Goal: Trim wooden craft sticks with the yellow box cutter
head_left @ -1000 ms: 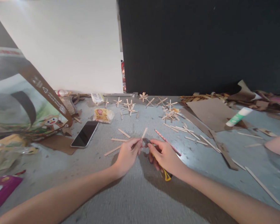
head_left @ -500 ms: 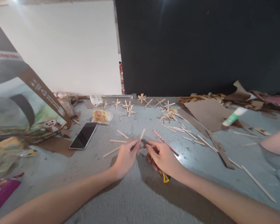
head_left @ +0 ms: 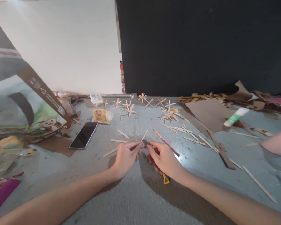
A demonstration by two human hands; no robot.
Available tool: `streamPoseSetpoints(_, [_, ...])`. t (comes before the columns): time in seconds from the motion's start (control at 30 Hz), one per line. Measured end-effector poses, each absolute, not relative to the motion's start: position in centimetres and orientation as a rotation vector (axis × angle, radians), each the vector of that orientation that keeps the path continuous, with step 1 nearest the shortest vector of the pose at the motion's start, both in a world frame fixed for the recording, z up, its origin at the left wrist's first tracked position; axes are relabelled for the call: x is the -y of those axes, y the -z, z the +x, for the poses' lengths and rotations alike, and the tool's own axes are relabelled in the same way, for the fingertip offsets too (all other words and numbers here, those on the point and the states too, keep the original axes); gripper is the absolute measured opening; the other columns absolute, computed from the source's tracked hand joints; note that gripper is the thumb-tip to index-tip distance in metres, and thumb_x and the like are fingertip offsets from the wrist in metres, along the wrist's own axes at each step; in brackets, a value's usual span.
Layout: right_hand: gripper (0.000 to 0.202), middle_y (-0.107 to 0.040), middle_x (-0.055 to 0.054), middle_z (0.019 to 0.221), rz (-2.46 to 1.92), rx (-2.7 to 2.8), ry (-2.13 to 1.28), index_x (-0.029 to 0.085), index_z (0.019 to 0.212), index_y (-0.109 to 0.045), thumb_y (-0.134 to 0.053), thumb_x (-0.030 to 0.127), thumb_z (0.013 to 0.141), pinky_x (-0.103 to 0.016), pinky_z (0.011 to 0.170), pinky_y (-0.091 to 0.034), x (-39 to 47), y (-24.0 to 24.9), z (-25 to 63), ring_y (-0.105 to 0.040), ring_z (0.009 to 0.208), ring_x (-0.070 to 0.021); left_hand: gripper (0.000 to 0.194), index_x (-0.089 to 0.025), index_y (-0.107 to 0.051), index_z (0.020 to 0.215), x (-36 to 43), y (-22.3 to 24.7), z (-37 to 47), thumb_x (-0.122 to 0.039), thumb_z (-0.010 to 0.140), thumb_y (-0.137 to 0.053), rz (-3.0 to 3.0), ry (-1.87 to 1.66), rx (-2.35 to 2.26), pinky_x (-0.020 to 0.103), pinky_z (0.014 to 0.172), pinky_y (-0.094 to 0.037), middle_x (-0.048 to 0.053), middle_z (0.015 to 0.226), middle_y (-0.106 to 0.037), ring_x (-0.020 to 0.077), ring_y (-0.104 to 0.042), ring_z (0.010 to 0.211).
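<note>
My left hand (head_left: 128, 155) pinches a short wooden craft stick (head_left: 144, 135), whose upper end points up and away from me. Close beside it, my right hand (head_left: 163, 157) is closed round a utility knife (head_left: 166, 179); its yellow end shows below the palm and its blade lies at the stick's lower part. Whether the blade has cut into the wood cannot be made out. Three loose sticks, one of them a flat-lying stick (head_left: 118, 141), fan out left of my left hand. A red patterned pencil (head_left: 166, 142) lies just beyond my right hand.
Star-shaped stick pieces (head_left: 130, 107) stand toward the back, with loose sticks (head_left: 189, 134) to the right. A phone (head_left: 83, 135), a snack packet (head_left: 102, 116) and a printed bag (head_left: 30, 106) are left. Right lie a glue stick (head_left: 236, 117), cardboard (head_left: 208, 114) and another person's arm (head_left: 277, 142).
The craft stick between my fingers has turned slightly, its upper end leaning further right and showing a narrower side. Both hands stay almost in place, holding the same things.
</note>
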State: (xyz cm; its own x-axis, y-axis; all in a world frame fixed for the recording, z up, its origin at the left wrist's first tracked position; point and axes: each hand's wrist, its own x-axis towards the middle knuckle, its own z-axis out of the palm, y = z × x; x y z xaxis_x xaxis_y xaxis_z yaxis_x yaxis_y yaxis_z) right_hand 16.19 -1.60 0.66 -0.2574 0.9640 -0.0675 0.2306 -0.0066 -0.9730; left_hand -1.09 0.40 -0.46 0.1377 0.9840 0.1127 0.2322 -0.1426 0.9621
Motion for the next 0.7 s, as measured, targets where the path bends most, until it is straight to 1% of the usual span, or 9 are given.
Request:
streamPoseSetpoints(0.1, [0.032, -0.054, 0.007, 0.055, -1.265, 1.546, -1.358, 0.024, 0.084, -0.053, -0.052, 0.053, 0.096, -0.018, 0.026, -0.032, 1.68, -0.98, 16.25, -0.045, 0.03, -0.009, 0.04, -0.016, -0.079, 0.081, -0.34, 0.37, -1.09, -0.051, 0.09, -0.064, 1.558, -1.078, -1.239, 0.024, 0.05, -0.039, 0.001, 0.06, -0.062, 0.0126, -0.05, 0.052])
streamPoseSetpoints(0.2, [0.031, -0.054, 0.008, 0.054, -1.262, 1.524, -1.399, 0.023, 0.085, -0.055, -0.053, 0.052, 0.096, -0.018, 0.027, -0.032, 1.67, -1.17, 16.37, -0.045, 0.03, -0.0087, 0.039, -0.016, -0.077, 0.076, -0.32, 0.22, -1.09, -0.05, 0.09, -0.064, 1.577, -1.077, -1.23, 0.024, 0.05, -0.039, 0.002, 0.06, -0.062, 0.0124, -0.051, 0.052])
streamPoseSetpoints(0.37, [0.033, -0.053, 0.009, 0.053, -1.243, 1.459, -1.496, 0.02, 0.099, -0.062, -0.053, 0.052, 0.096, -0.018, 0.027, -0.029, 1.58, -1.12, 16.36, -0.044, 0.029, -0.0089, 0.037, -0.017, -0.074, 0.074, -0.31, 0.0, -1.03, -0.048, 0.089, -0.063, 1.56, -1.079, -1.208, 0.023, 0.05, -0.039, 0.001, 0.058, -0.061, 0.0119, -0.051, 0.051])
streamPoseSetpoints(0.47, [0.034, -0.053, 0.009, 0.052, -1.247, 1.403, -1.533, 0.019, 0.103, -0.063, -0.053, 0.051, 0.097, -0.018, 0.027, -0.03, 1.7, -0.99, 16.12, -0.044, 0.03, -0.0093, 0.037, -0.016, -0.072, 0.071, -0.28, 0.03, -0.96, -0.048, 0.089, -0.063, 1.57, -1.087, -1.21, 0.023, 0.049, -0.037, 0.001, 0.058, -0.061, 0.0114, -0.05, 0.051])
streamPoseSetpoints(0.53, [0.033, -0.053, 0.009, 0.053, -1.24, 1.373, -1.544, 0.02, 0.102, -0.062, -0.052, 0.051, 0.097, -0.018, 0.026, -0.03, 1.88, -0.85, 15.91, -0.044, 0.03, -0.0095, 0.038, -0.016, -0.074, 0.074, -0.28, 0.12, -0.93, -0.049, 0.089, -0.064, 1.575, -1.088, -1.211, 0.023, 0.05, -0.038, 0.001, 0.059, -0.062, 0.0117, -0.051, 0.051])
streamPoseSetpoints(0.7, [0.027, -0.052, 0.009, 0.053, -1.24, 1.455, -1.429, 0.023, 0.088, -0.056, -0.051, 0.048, 0.098, -0.017, 0.026, -0.031, 2.22, -0.82, 15.74, -0.045, 0.03, -0.0091, 0.042, -0.016, -0.08, 0.083, -0.49, 0.49, -0.98, -0.054, 0.089, -0.064, 1.556, -1.082, -1.209, 0.024, 0.051, -0.04, 0.002, 0.059, -0.063, 0.0127, -0.052, 0.053])
